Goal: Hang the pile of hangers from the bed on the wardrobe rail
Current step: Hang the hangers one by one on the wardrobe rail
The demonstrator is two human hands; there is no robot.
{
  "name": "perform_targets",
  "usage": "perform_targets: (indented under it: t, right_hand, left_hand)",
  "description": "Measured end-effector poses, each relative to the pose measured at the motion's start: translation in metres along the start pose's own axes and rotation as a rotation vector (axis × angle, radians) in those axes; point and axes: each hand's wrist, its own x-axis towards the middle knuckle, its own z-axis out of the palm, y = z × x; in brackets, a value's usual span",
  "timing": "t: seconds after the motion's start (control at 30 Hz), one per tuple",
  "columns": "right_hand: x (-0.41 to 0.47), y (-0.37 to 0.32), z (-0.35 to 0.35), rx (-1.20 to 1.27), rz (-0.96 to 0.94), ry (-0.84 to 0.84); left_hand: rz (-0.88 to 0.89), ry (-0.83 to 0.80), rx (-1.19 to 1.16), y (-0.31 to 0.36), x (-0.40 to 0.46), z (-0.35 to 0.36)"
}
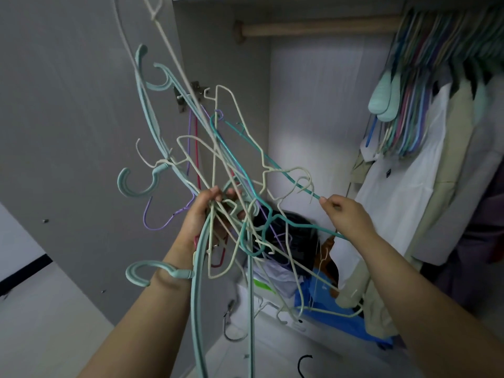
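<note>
Tangled bundle of hangers [218, 170]: mint plastic, cream, teal, purple and pink wire, all interlocked, held up in front of the open wardrobe. Left hand [203, 214] grips the knot at its centre, fingers curled round several wires. Right hand [346, 214], off to the right of the bundle, pinches one teal wire hanger [289, 175] between thumb and fingertips, apparently working it free. Wardrobe rail [319, 27] sits above and beyond both hands, bare on its left stretch; hung hangers and clothes [425, 85] are packed at its right end, above the right hand.

Risks, as I read it:
- teal hanger's hook is threaded through the cream wires; a straight pull likely drags neighbours along or tightens the knot
- loose mint hooks dangling below the left wrist could slip out and drop
- long wires sticking up past the left hand may catch the door hinge [191, 95] behind them when lifted
</note>
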Motion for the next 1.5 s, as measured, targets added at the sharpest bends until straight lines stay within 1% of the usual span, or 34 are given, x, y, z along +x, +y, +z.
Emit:
perform_targets:
  t: [0.17,0.4,0.5,0.6,0.73,0.87,0.97,1.1,1.27,1.37,1.5]
  right_hand:
    - [-0.01,0.022,0.004,0.006,0.017,0.004]
    - [-0.039,0.028,0.042,0.058,-0.002,0.103]
    - [-0.041,0.031,0.045,0.073,-0.022,0.096]
    - [-0.034,0.036,0.034,0.043,-0.05,0.027]
    - [-0.023,0.038,0.009,-0.043,-0.09,-0.083]
    - [-0.014,0.032,-0.006,0.008,-0.074,-0.185]
    - [-0.009,0.022,-0.015,0.044,-0.03,-0.319]
    - [-0.01,0.013,-0.022,0.111,0.106,-0.515]
    - [-0.014,0.013,-0.034,0.121,0.136,-0.527]
    - [-0.019,0.008,-0.046,-0.006,0.085,-0.619]
    - [-0.025,0.013,-0.053,-0.393,-0.001,-0.714]
  left_hand:
    - [-0.045,-0.034,0.024,-0.003,0.005,-0.006]
    - [-0.076,-0.019,0.053,-0.007,0.005,0.009]
    - [-0.079,-0.015,0.097,-0.003,0.004,0.011]
    - [-0.087,0.007,0.115,0.003,0.002,0.006]
    - [-0.1,0.052,0.039,0.004,0.001,-0.009]
    - [-0.105,0.066,0.045,0.003,0.0,-0.019]
    - [-0.085,0.097,0.084,0.004,0.003,-0.028]
    - [-0.093,0.11,0.112,-0.001,0.007,-0.026]
    - [-0.122,0.099,0.199,-0.003,0.013,-0.032]
    - [-0.14,0.122,0.27,-0.005,0.014,-0.041]
    - [-0.158,0.131,0.267,-0.003,0.014,-0.046]
